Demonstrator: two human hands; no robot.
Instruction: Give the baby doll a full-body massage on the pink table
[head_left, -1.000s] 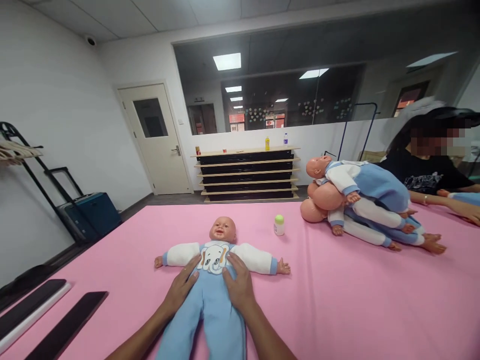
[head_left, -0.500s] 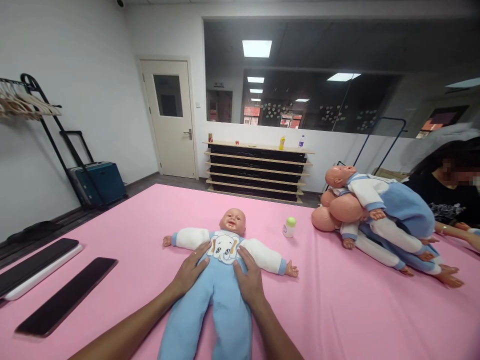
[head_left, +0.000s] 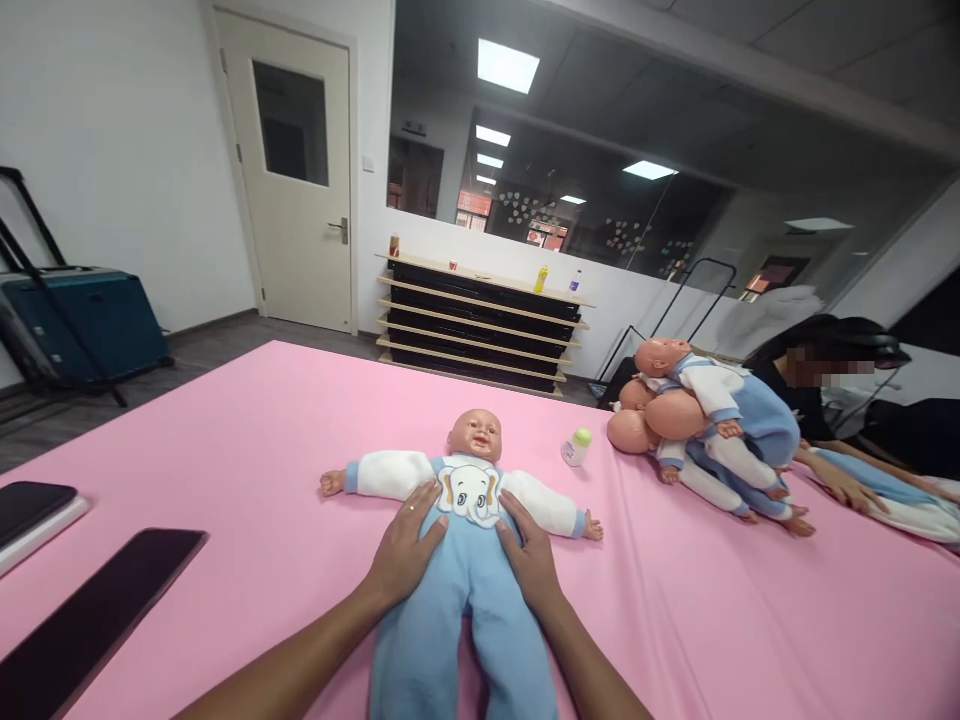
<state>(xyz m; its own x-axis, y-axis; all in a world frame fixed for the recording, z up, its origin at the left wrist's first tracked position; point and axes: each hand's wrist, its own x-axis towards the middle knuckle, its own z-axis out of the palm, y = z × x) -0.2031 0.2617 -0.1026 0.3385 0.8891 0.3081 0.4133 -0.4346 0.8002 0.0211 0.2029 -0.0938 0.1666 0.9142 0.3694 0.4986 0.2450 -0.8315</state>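
A baby doll [head_left: 469, 570] lies on its back on a pink-covered table [head_left: 300, 420], arms spread wide and face up. It wears light blue overalls with an elephant on the bib and white sleeves. Flat against the left side of its torso rests my left hand [head_left: 409, 545], fingers stretched out, a ring on one finger. My right hand [head_left: 531, 550] lies on the opposite side of the torso, its fingers also extended. Neither hand grips the doll. Beyond the doll's arm on the right stands a small white bottle [head_left: 576, 449] with a green cap.
Several dolls [head_left: 705, 430] are piled at the right. Past them sits another person, a hand [head_left: 847, 488] on light blue and white cloth. Two dark flat objects [head_left: 97, 610] lie at the left. A shelf unit [head_left: 480, 330], a door [head_left: 300, 180] and a blue suitcase [head_left: 82, 325] are behind.
The camera view has turned right and tilted, so more of the other person shows. My hands stay on the doll's torso in nearly the same place.
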